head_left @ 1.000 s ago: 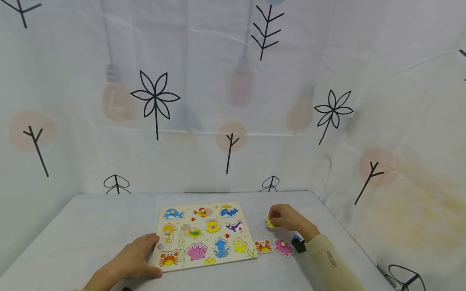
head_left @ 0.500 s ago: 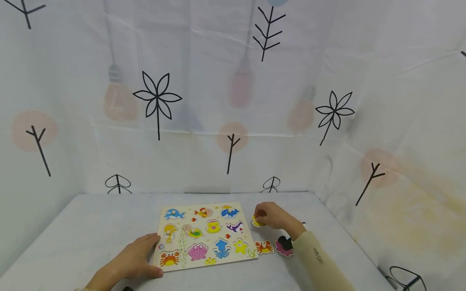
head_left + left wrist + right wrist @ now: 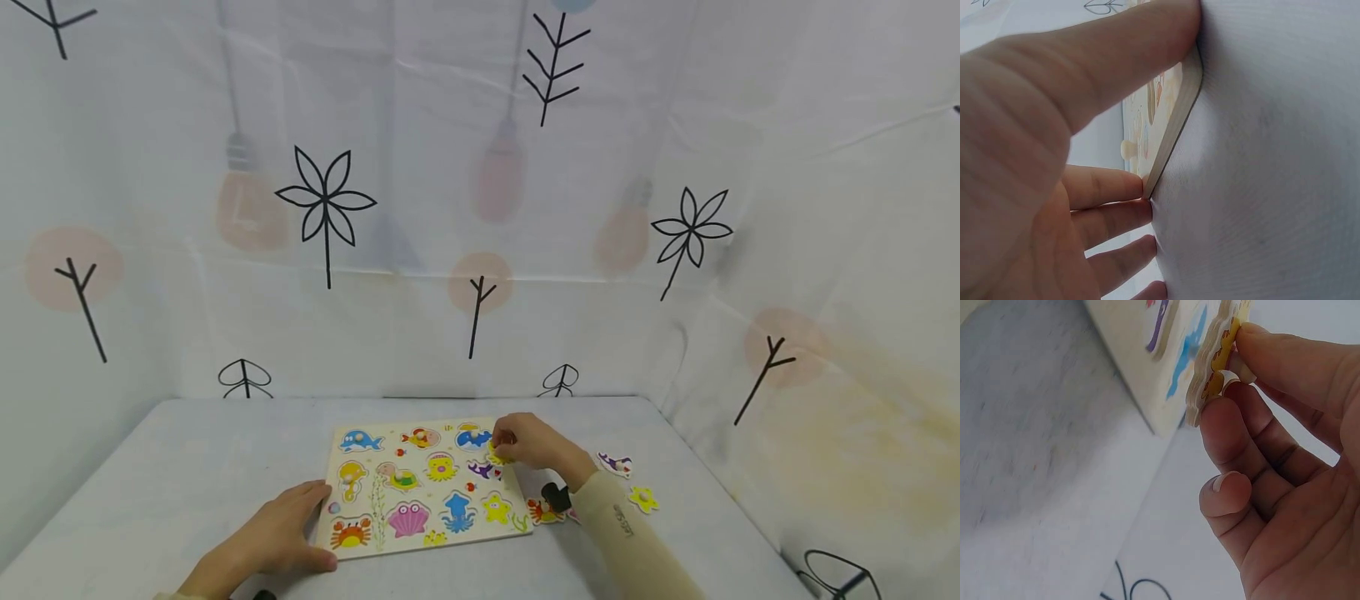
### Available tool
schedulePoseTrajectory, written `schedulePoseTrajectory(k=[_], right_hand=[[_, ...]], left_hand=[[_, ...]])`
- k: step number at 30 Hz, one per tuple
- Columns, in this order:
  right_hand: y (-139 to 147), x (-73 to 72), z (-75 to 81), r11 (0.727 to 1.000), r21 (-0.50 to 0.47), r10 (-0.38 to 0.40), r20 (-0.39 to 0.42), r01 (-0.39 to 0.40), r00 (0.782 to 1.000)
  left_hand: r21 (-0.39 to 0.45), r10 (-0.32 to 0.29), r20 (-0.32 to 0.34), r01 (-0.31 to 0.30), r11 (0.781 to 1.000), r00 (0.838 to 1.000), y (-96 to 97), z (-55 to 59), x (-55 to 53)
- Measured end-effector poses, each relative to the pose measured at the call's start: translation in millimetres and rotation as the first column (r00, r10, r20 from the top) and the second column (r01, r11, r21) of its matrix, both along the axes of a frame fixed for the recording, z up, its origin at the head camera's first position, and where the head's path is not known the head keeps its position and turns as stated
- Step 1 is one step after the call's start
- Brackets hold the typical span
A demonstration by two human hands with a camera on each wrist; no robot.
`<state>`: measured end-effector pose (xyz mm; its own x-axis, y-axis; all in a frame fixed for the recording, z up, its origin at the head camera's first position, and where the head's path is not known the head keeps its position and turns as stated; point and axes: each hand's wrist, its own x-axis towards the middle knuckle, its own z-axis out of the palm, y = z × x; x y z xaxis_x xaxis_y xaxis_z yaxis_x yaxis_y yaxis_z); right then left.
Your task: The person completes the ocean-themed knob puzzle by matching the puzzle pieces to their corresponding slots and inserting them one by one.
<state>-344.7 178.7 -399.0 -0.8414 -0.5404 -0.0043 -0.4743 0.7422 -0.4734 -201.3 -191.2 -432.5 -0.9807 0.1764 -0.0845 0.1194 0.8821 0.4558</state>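
A wooden peg puzzle board (image 3: pixel 360 546) with sea-animal pictures lies on the table in the head view. My left hand (image 3: pixel 288 529) rests at its near left corner, the thumb at the corner and fairly straight fingers along the left edge (image 3: pixel 1175 122). Above the board's right side, my right hand (image 3: pixel 534 442) pinches a yellow puzzle piece (image 3: pixel 497 454) between thumb and fingers. In the right wrist view this piece (image 3: pixel 1210 362) is tilted on edge, showing a wavy outline and a small knob. The purple dolphin-like picture (image 3: pixel 480 470) lies just below it.
Loose pieces lie right of the board: a crab (image 3: pixel 542 512) partly behind the right wrist's black camera (image 3: pixel 556 497), a purple one (image 3: pixel 615 464) and a yellow star (image 3: pixel 643 499). A printed white cloth (image 3: pixel 420 333) hangs behind the table.
My right hand has moved left with the yellow piece, from the table to over the board's right edge. The purple piece and star have come into sight. My left hand stays put.
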Motion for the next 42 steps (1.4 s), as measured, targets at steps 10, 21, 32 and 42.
schedulePoseTrajectory(k=[10,21,32,42], right_hand=[[-35,4.2,-1.2,0.998,0.022,0.054,-0.01,-0.054,0.998],[-61,5.2,-4.9,0.996,0.026,0.083,0.018,-0.084,0.996],[-82,4.3,-13.4,0.987,0.073,0.142,-0.022,-0.14,0.99],[-92,5.7,-17.4,0.992,0.086,0.093,0.021,-0.094,0.995]], left_hand=[[0.004,0.003,0.011,-0.003,1.0,1.0,-0.6,0.2,-0.3],[0.009,0.001,0.006,-0.001,1.0,1.0,-1.0,0.0,-1.0],[0.01,-0.01,0.01,0.01,1.0,1.0,0.4,0.8,-1.0],[0.014,-0.008,0.006,0.007,1.0,1.0,0.7,2.6,0.5]])
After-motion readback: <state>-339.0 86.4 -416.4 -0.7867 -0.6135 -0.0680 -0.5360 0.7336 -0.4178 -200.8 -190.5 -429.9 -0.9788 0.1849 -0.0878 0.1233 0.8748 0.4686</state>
